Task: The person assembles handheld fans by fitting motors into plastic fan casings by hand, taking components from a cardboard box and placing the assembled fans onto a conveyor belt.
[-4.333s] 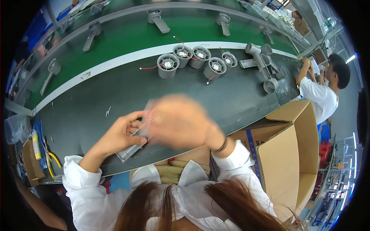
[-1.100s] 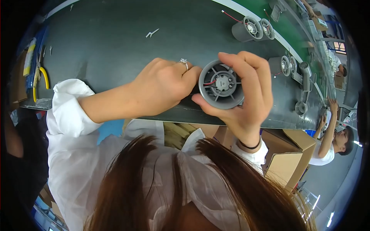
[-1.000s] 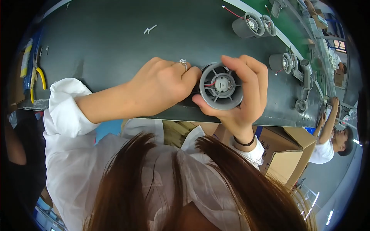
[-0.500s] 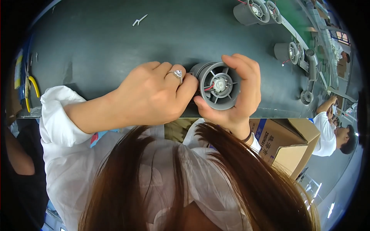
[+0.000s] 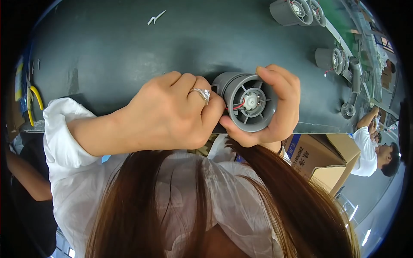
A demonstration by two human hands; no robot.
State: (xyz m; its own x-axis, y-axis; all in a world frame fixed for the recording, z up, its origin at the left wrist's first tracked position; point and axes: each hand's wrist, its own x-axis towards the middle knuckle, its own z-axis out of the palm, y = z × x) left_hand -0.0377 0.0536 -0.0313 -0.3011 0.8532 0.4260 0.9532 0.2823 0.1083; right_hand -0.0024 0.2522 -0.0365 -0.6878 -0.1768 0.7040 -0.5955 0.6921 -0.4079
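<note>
A grey round fan housing [image 5: 251, 102] is held just above the near edge of the dark table, its open end facing up toward me. Inside it, thin spokes surround a pale motor hub, and a red wire runs from the hub to the rim on the left. My right hand [image 5: 284, 105] wraps round the housing's right side, with the thumb low and the fingers over the top. Against its left side, my left hand [image 5: 180, 109] is closed, fingers curled in; whatever they pinch is hidden behind the knuckles. A ring shows on that hand.
More grey fan housings [image 5: 287, 13] stand at the far right, with another group [image 5: 326, 60] nearer. A grey handle-shaped part [image 5: 355, 81] lies beside them. Yellow-handled pliers [image 5: 37, 98] lie at left, a small white piece [image 5: 156, 17] far off. A cardboard box [image 5: 316, 159] and a co-worker [image 5: 365, 150] are at right.
Both hands and the fan housing have come slightly nearer to me and to the right in the picture. The view has shifted a little too. Both hands stay on the housing.
</note>
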